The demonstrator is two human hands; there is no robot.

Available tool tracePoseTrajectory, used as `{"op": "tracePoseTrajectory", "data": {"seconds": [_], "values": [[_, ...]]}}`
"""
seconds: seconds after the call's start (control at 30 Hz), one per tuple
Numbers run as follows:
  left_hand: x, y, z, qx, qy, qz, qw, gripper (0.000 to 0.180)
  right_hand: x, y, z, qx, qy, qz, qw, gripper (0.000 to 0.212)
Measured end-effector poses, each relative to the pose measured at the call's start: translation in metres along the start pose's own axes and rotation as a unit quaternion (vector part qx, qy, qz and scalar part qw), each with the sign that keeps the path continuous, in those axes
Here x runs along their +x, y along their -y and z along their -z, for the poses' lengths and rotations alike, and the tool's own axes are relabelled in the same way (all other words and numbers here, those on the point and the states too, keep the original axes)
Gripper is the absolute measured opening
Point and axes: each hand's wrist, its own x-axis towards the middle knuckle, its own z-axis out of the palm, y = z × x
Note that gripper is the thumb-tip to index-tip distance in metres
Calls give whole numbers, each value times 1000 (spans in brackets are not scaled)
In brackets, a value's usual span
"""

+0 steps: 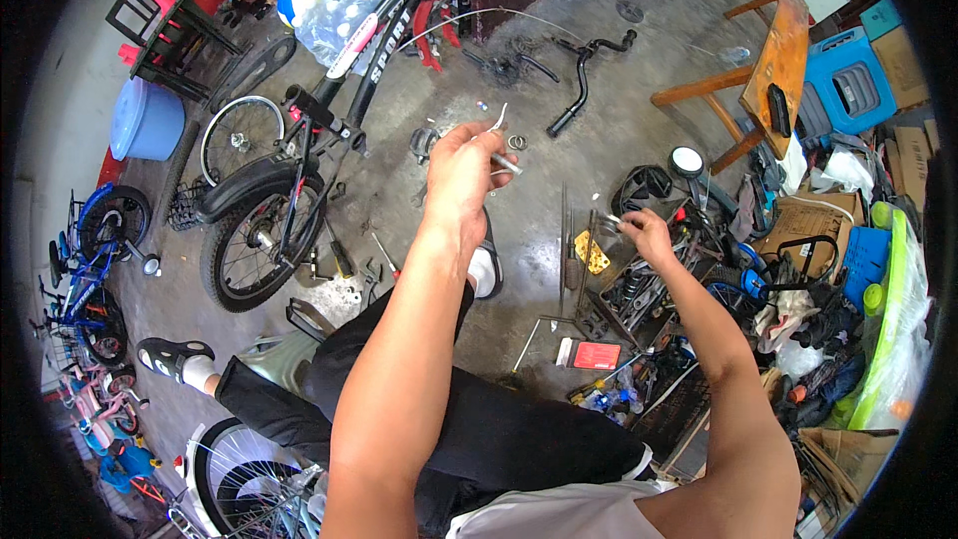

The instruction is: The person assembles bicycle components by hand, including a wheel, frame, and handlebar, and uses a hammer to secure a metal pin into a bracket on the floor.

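Observation:
My left hand is raised near the middle of the view, its fingers closed round a short silver metal rod. A thin whitish curved piece sticks out above the same fingers. Off to the right, my right hand pinches a small shiny metal piece, too small to name, over the edge of a pile of parts. Close to my left hand on the floor lie some metal rings and a dark rounded metal part.
A black bicycle frame with a rear wheel stands at left. Handlebars lie ahead. Around my right hand are a yellow perforated plate, a red box and heaped tools. A wooden stool stands at far right.

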Motion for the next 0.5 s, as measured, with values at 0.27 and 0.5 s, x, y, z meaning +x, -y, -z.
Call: {"op": "tracePoseTrajectory", "data": {"seconds": [0.27,0.5], "values": [[0,16,-4,42,80,74,993,35,-27,186,12,703,119,-139,687,17],[-1,14,2,122,117,82,982,29,-11,228,6,692,157,-125,693,19]]}}
